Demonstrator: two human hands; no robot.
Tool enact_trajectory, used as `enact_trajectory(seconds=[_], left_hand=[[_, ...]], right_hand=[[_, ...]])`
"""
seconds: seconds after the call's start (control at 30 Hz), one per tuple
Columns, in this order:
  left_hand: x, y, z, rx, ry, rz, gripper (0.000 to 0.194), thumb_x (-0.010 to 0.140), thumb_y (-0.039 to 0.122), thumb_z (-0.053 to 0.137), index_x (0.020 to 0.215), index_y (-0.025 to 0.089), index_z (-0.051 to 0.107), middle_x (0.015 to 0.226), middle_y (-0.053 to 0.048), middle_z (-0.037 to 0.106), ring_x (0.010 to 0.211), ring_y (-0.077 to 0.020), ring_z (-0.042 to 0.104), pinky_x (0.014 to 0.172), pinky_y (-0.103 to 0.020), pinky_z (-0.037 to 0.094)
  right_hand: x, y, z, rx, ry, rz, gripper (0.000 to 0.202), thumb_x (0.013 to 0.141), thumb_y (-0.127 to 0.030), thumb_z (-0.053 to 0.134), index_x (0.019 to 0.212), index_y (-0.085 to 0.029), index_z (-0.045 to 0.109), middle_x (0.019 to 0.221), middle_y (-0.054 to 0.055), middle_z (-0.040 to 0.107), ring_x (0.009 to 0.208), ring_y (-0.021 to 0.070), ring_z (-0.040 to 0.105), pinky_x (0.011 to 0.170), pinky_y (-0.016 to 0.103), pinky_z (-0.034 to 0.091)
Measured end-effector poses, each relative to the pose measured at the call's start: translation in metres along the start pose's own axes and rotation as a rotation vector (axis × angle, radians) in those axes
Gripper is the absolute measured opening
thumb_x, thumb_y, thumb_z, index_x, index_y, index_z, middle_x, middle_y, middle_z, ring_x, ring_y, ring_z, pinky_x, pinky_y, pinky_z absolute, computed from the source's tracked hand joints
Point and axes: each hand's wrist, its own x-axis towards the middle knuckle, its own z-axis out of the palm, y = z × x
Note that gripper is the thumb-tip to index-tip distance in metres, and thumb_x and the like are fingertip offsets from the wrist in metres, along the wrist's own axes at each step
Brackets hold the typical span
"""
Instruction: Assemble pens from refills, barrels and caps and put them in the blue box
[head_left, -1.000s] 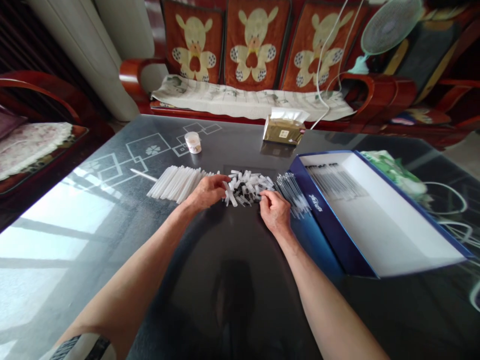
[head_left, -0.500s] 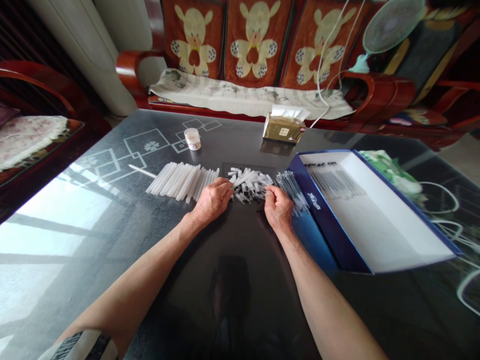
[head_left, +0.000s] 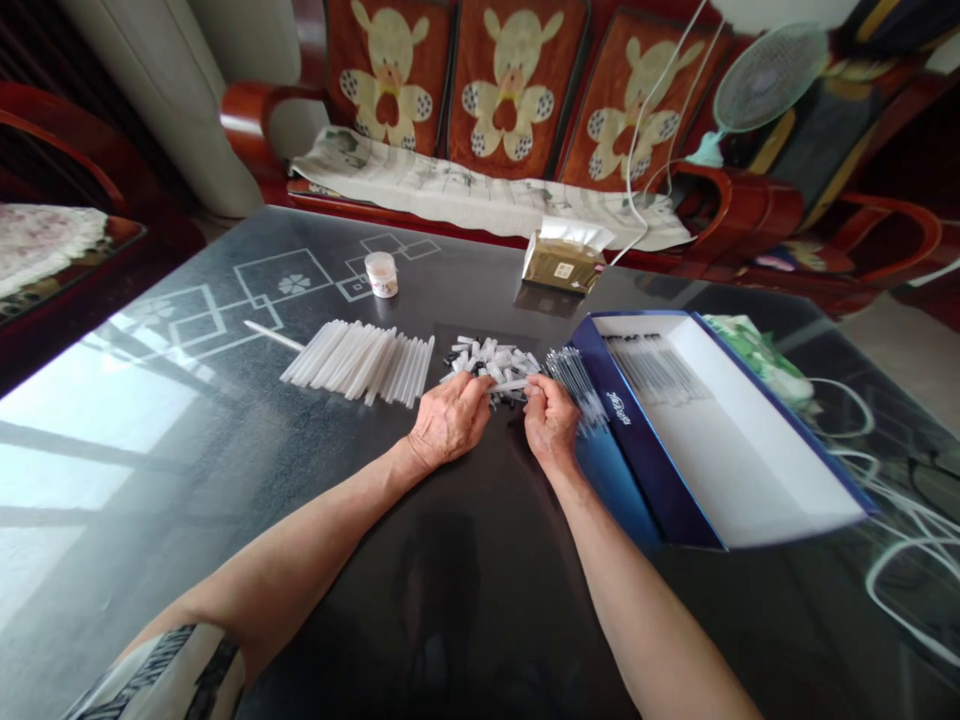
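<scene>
Above the small-cap pile (head_left: 487,358) on the glossy dark table (head_left: 292,480), head view: white tube (head_left: 510,386) held between left hand (head_left: 452,418) and right hand (head_left: 552,418), fingertips of each pinched on one end, long axis crosswise, near level, right end slightly higher. Both tube ends hidden by fingers; tip details unresolved. Table surface reflective; red wooden sofa (head_left: 251,115) beyond, green fan (head_left: 769,80) at upper right.

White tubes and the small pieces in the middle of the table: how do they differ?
The white tubes are long; the small pieces are short.
The white tubes lie mostly side by side in a row, while the small pieces are jumbled in a heap.
The white tubes look all whitish; the small pieces mix white and black.
Both rest on the dark table.
</scene>
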Motion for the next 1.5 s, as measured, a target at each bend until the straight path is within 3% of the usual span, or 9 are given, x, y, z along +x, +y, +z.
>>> enact_trajectory(seconds=[0.1, 0.23, 0.33, 0.47, 0.67, 0.8, 1.13, 1.33, 1.5], left_hand=[[0.001, -0.002, -0.001, 0.075, 0.002, -0.027, 0.026, 0.098, 0.033, 0.039, 0.102, 0.016, 0.059, 0.079, -0.005, 0.060, 0.072, -0.0145, 0.060, 0.065, -0.022, 0.047], [0.000, -0.012, 0.004, 0.048, 0.023, 0.004, 0.026, 0.100, 0.028, 0.035, 0.104, 0.015, 0.056, 0.079, -0.006, 0.061, 0.073, -0.0144, 0.061, 0.066, -0.022, 0.048], [-0.001, -0.017, 0.009, -0.018, 0.029, 0.040, 0.027, 0.099, 0.022, 0.033, 0.117, 0.013, 0.051, 0.082, -0.007, 0.062, 0.075, -0.0151, 0.062, 0.069, -0.025, 0.051], [-0.002, -0.020, 0.012, -0.091, 0.018, 0.071, 0.034, 0.097, 0.015, 0.030, 0.127, 0.013, 0.045, 0.091, -0.009, 0.063, 0.084, -0.0175, 0.063, 0.077, -0.030, 0.054], [0.000, -0.018, 0.010, -0.062, 0.027, 0.062, 0.034, 0.093, 0.014, 0.033, 0.122, 0.010, 0.050, 0.088, -0.010, 0.061, 0.086, -0.0191, 0.061, 0.079, -0.030, 0.053], [0.000, -0.016, 0.009, 0.021, 0.017, -0.022, 0.035, 0.098, 0.025, 0.036, 0.128, 0.018, 0.050, 0.082, -0.004, 0.058, 0.077, -0.0155, 0.059, 0.071, -0.024, 0.050], [0.001, -0.018, 0.008, 0.049, 0.010, 0.024, 0.032, 0.098, 0.022, 0.033, 0.117, 0.011, 0.056, 0.083, -0.007, 0.060, 0.079, -0.0165, 0.059, 0.074, -0.025, 0.048], [-0.001, -0.016, 0.008, 0.149, -0.014, -0.065, 0.036, 0.099, 0.037, 0.038, 0.127, 0.025, 0.056, 0.073, -0.002, 0.058, 0.067, -0.0124, 0.058, 0.056, -0.020, 0.039], [-0.001, -0.018, 0.010, 0.134, -0.042, -0.058, 0.035, 0.098, 0.027, 0.037, 0.127, 0.022, 0.055, 0.075, -0.002, 0.059, 0.068, -0.0136, 0.058, 0.056, -0.021, 0.040]], right_hand=[[0.002, 0.000, -0.003, 0.022, -0.039, 0.082, 0.029, 0.086, -0.022, 0.041, 0.097, -0.017, 0.067, 0.086, 0.007, 0.072, 0.065, 0.0160, 0.065, 0.070, 0.030, 0.052], [0.022, 0.006, -0.024, -0.011, -0.056, 0.204, 0.032, 0.084, -0.027, 0.043, 0.101, -0.016, 0.068, 0.086, 0.006, 0.072, 0.062, 0.0157, 0.064, 0.067, 0.029, 0.051], [0.043, 0.014, -0.046, -0.225, -0.095, 0.119, 0.026, 0.080, -0.026, 0.051, 0.095, -0.016, 0.071, 0.088, 0.007, 0.071, 0.074, 0.0177, 0.066, 0.075, 0.029, 0.050], [0.055, 0.015, -0.061, -0.559, -0.313, 0.015, 0.019, 0.079, -0.022, 0.056, 0.085, -0.018, 0.073, 0.081, 0.007, 0.069, 0.074, 0.0178, 0.064, 0.077, 0.029, 0.048], [0.051, -0.002, -0.051, -0.865, -0.534, 0.114, 0.023, 0.082, -0.037, 0.059, 0.084, -0.019, 0.074, 0.091, 0.011, 0.070, 0.082, 0.0221, 0.067, 0.072, 0.030, 0.049], [0.060, -0.014, -0.045, -0.931, -0.635, 0.268, 0.027, 0.083, -0.036, 0.057, 0.087, -0.018, 0.076, 0.090, 0.015, 0.072, 0.089, 0.0272, 0.069, 0.073, 0.033, 0.051], [0.068, -0.021, -0.037, -0.981, -0.646, 0.345, 0.032, 0.080, -0.026, 0.054, 0.096, -0.009, 0.076, 0.098, 0.023, 0.071, 0.097, 0.0321, 0.068, 0.081, 0.038, 0.052], [0.070, -0.019, -0.061, -0.760, -0.388, 0.231, 0.026, 0.082, -0.029, 0.051, 0.084, -0.014, 0.072, 0.079, 0.014, 0.073, 0.085, 0.0279, 0.069, 0.078, 0.036, 0.049], [0.058, -0.027, -0.054, 0.152, -0.246, 0.276, 0.030, 0.077, -0.035, 0.063, 0.101, -0.019, 0.064, 0.070, 0.001, 0.068, 0.058, 0.0129, 0.058, 0.055, 0.024, 0.046]])
